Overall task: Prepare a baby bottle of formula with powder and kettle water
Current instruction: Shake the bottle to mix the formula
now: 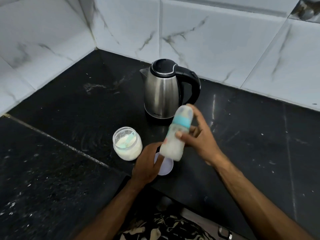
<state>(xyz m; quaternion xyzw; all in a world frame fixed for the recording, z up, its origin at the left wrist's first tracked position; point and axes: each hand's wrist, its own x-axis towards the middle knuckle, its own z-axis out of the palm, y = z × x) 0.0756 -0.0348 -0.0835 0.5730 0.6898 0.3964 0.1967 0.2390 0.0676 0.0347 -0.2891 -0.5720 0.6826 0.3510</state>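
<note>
A baby bottle (pixel 174 135) with a turquoise collar and clear cap holds milky white liquid. It is tilted, blurred, and lifted above the counter. My right hand (pixel 199 139) grips it around the middle. My left hand (pixel 147 165) rests on a round pale lid (pixel 166 168) lying flat on the counter, fingers near the bottle's base. An open glass jar (pixel 127 145) of white powder, with a turquoise scoop inside, stands left of the bottle. A steel electric kettle (pixel 162 90) with black lid and handle stands behind, lid closed.
The black granite counter (pixel 69 110) fills a corner between white marble-look tiled walls (pixel 216 40). Its front edge runs diagonally below my arms. Powder or water smears mark the counter (pixel 97 87) left of the kettle.
</note>
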